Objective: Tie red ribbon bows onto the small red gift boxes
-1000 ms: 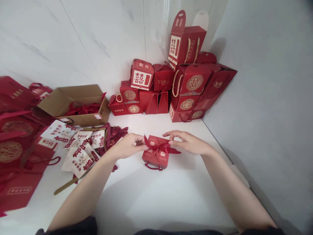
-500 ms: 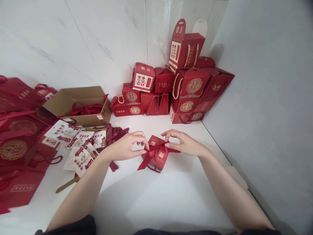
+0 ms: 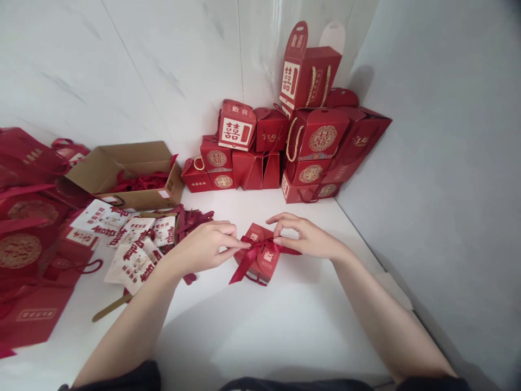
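A small red gift box (image 3: 266,267) with pale lettering rests on the white table in front of me. A shiny red ribbon (image 3: 247,264) is tied in a bow across its top, with one tail hanging toward me. My left hand (image 3: 211,244) pinches the bow's left loop between thumb and fingers. From the other side, my right hand (image 3: 307,237) pinches the ribbon with thumb and index finger, its other fingers curled loosely. A dark red cord handle shows at the box's near edge.
Stacked red gift boxes (image 3: 315,136) stand against the back wall. On the left are an open cardboard box (image 3: 134,202) of red ribbons, printed white cards (image 3: 130,271), a pile of loose ribbon pieces (image 3: 197,220) and more red boxes (image 3: 36,315). A grey wall (image 3: 439,179) rises at right.
My left fingers have closed together on the bow's loop from a more rounded pinch. My right hand stays almost where it was, and the view has shifted slightly.
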A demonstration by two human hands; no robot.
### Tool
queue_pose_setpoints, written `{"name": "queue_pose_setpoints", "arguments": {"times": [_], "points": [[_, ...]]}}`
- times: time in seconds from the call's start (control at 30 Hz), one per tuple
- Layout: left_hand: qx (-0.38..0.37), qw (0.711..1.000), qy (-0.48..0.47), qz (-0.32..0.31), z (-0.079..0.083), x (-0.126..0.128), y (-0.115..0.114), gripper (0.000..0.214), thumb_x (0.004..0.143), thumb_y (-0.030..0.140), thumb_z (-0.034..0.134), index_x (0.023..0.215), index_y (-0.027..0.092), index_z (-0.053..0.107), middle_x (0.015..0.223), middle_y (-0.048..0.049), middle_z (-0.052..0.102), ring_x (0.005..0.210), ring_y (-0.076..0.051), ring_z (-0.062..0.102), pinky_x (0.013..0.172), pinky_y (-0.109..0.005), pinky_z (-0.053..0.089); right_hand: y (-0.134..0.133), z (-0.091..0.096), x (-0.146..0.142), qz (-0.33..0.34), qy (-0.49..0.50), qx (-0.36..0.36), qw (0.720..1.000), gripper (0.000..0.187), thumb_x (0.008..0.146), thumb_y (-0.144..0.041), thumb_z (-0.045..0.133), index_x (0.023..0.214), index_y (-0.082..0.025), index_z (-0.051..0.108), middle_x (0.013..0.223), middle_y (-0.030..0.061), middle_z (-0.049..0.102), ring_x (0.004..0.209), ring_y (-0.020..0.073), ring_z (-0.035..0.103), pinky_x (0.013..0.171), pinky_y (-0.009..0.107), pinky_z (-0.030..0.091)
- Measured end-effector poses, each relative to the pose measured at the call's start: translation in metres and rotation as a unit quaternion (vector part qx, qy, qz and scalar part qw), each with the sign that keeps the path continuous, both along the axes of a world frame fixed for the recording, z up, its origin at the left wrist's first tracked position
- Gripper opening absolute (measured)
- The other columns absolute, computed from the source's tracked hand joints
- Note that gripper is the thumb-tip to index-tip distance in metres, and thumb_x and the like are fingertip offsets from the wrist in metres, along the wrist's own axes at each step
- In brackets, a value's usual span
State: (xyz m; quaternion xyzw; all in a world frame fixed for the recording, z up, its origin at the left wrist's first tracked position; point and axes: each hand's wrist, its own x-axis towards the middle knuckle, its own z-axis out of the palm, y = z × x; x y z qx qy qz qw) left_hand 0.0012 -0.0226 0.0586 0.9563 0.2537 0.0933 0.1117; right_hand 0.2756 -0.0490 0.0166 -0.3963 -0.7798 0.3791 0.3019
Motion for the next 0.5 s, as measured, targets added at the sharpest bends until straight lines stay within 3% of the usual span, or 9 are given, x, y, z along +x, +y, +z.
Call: {"name": "queue_pose_setpoints", "arguments": {"times": [0.23, 0.4, 0.5], "points": [[0.046, 0.999, 0.028, 0.005, -0.006, 0.0018, 0.0021, 0.026, 0.091, 0.026, 0.048, 0.107, 0.026, 0.069, 0.074, -0.0013, 0.058, 0.072, -0.014, 0.054, 0.07, -0.026, 0.043, -0.0011, 0.0018, -0.0021, 0.005, -0.005, -0.009, 1.0, 0.014, 0.09, -0.033, 0.055, 0.083, -0.024, 0.063, 0.125, 0.004, 0.056, 0.117, 0.0215, 0.052, 0.103, 0.039, 0.037], [0.103, 0.994, 0.027, 0.009, -0.0073, 0.0046, 0.002, 0.02, 0.091, 0.024, 0.048, 0.097, 0.022, 0.068, 0.08, -0.0029, 0.059, 0.077, -0.017, 0.055, 0.078, -0.03, 0.043, -0.0021, 0.0032, -0.007, 0.013, 0.026, -0.026, 0.999, 0.022, 0.09, -0.035, 0.056, 0.073, -0.021, 0.058, 0.122, 0.0052, 0.057, 0.116, 0.0212, 0.054, 0.103, 0.038, 0.037], [0.041, 0.999, -0.011, 0.015, -0.0084, 0.0084, 0.0015, 0.018, 0.091, 0.021, 0.046, 0.093, 0.02, 0.064, 0.087, -0.004, 0.059, 0.084, -0.017, 0.055, 0.079, -0.03, 0.043, -0.0006, -0.0001, -0.0064, 0.013, 0.025, -0.032, 0.999, 0.02, 0.087, -0.035, 0.059, 0.073, -0.021, 0.06, 0.127, 0.0051, 0.054, 0.12, 0.0219, 0.05, 0.106, 0.04, 0.034]]}}
